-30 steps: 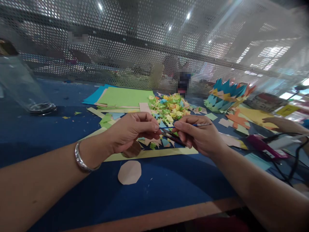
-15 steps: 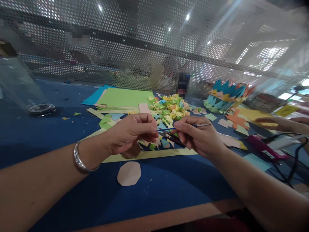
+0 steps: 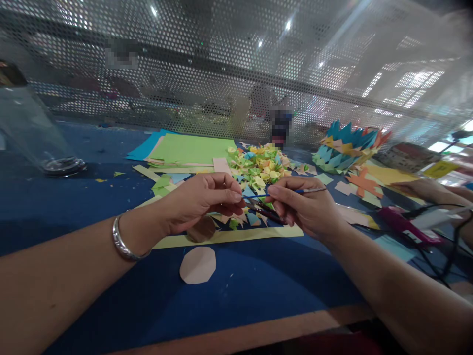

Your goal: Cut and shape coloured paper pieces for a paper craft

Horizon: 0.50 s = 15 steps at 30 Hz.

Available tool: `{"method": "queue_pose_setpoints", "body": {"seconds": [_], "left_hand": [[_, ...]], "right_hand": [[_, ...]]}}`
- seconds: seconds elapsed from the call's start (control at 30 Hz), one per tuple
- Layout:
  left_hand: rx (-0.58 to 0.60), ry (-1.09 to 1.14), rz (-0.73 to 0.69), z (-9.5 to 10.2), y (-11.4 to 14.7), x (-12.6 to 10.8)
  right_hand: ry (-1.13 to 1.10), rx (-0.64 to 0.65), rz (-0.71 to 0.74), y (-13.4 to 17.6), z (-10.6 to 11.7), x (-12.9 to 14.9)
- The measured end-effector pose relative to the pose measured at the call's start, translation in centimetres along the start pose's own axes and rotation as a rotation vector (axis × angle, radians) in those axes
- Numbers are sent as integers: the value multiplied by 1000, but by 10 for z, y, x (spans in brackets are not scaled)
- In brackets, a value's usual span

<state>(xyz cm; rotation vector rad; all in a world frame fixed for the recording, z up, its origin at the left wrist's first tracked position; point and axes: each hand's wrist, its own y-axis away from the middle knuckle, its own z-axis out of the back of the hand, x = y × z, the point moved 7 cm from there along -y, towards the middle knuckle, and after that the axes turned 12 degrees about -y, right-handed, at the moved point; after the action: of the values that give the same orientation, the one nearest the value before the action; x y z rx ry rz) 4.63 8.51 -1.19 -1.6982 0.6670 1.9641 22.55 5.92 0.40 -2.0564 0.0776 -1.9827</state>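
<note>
Between my two hands runs a thin blue pen refill [image 3: 258, 196], its greyish, clear-looking end sticking out past my right hand [image 3: 301, 204]. Thumb and fingers of that hand pinch the refill at its middle. My left hand [image 3: 212, 199], with a silver bangle at the wrist, is closed in a pinch at the other end; its fingertips hide that tip. Scissors [image 3: 268, 212] with dark handles lie below the hands among paper scraps. A pale round paper disc [image 3: 198, 265] rests on the blue table, and a second disc [image 3: 201, 229] lies in shadow under my left hand.
Green paper sheets [image 3: 199, 149] are stacked behind my left hand, next to a heap of small folded paper pieces [image 3: 264, 165]. A clear jar [image 3: 35, 133] stands left. To the right are a folded-paper bowl [image 3: 347, 148], a purple device [image 3: 408, 227] with cables, and another person's hand [image 3: 424, 190].
Both hands keep their pinch and have barely moved. The other person's hand at the right has shifted slightly on the yellow paper.
</note>
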Motion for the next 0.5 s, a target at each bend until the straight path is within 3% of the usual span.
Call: {"method": "queue_pose_setpoints", "body": {"seconds": [0.33,0.43,0.5], "left_hand": [[-149,77,133,23,-3,4],[-237,54,116,32,-5,6],[-305,73,131,36,-7,9]], "right_hand": [[39,-144,138,-1,17,12],[194,-135,189,-2,17,16],[385,-64,210,-2,12,16]]}}
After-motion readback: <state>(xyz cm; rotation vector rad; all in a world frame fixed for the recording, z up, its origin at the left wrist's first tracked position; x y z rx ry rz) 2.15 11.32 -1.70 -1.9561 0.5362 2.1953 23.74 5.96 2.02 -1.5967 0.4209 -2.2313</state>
